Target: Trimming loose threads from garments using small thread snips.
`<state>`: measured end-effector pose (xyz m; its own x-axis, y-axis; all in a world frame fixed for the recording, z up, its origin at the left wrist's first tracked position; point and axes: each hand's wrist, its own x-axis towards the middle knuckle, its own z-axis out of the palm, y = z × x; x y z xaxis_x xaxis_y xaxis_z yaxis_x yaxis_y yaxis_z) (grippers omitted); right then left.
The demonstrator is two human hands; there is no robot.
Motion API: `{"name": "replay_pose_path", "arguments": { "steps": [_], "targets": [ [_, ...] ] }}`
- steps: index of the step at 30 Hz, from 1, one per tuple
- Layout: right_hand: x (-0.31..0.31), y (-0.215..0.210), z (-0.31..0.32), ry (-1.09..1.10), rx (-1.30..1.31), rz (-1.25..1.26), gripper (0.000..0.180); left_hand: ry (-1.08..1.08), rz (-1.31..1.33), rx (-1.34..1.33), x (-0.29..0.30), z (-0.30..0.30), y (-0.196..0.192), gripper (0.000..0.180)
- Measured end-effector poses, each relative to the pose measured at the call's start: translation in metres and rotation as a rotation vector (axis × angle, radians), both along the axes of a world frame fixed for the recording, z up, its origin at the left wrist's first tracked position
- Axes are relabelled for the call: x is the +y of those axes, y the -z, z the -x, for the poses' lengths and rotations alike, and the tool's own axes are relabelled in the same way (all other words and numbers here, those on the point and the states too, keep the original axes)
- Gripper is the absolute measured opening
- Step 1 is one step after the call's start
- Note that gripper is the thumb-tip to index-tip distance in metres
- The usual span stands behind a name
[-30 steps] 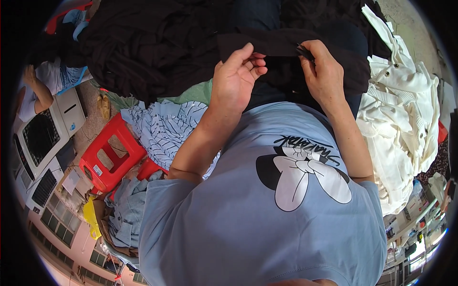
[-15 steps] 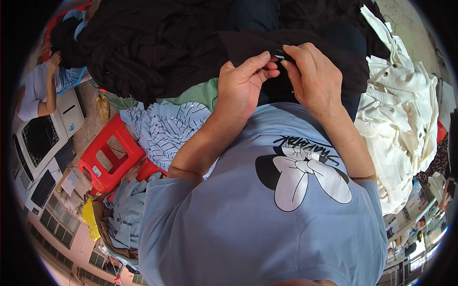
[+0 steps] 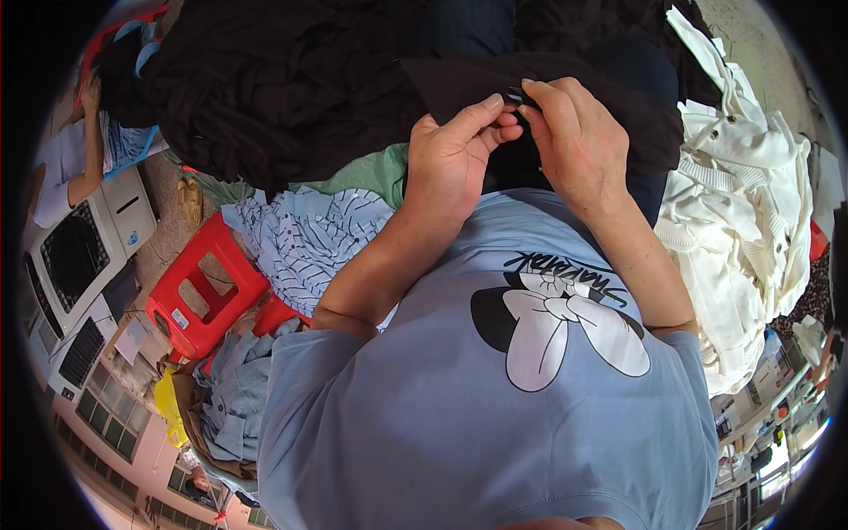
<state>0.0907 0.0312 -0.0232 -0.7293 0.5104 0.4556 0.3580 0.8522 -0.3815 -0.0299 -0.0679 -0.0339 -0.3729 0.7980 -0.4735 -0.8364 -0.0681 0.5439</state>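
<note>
Head view: dark cloth (image 3: 455,84) meets the hands (image 3: 446,163) and spreads beyond them.

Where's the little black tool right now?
In the head view, the little black tool is near the top, right of centre, in the right hand, close to the left hand's thumb, against the dark cloth.

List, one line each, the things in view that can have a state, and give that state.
Left hand: fingers curled, pinching dark cloth
Right hand: pinching a small dark tool
Dark cloth: lifted at its edge
Small dark tool: gripped; details too small to tell
White garments: rumpled, heaped
Striped shirt: crumpled
Blue garments: bunched together
</note>
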Motion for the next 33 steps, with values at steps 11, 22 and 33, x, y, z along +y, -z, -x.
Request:
{"name": "replay_pose_path", "arguments": {
  "steps": [11, 22, 33],
  "targets": [
    [0.002, 0.003, -0.002, -0.031, -0.004, -0.035, 0.025, 0.010, 0.008, -0.008, 0.001, -0.001, 0.000, 0.016],
    [0.030, 0.020, 0.000, 0.173, -0.252, 0.627, 0.043, -0.076, 0.151, 0.833, -0.080, 0.010, 0.046, 0.019],
    [0.013, 0.027, 0.031, 0.035, -0.340, 0.486, 0.033, -0.302, 0.015, 0.369, -0.070, 0.011, 0.040, 0.014]
  ]
}}
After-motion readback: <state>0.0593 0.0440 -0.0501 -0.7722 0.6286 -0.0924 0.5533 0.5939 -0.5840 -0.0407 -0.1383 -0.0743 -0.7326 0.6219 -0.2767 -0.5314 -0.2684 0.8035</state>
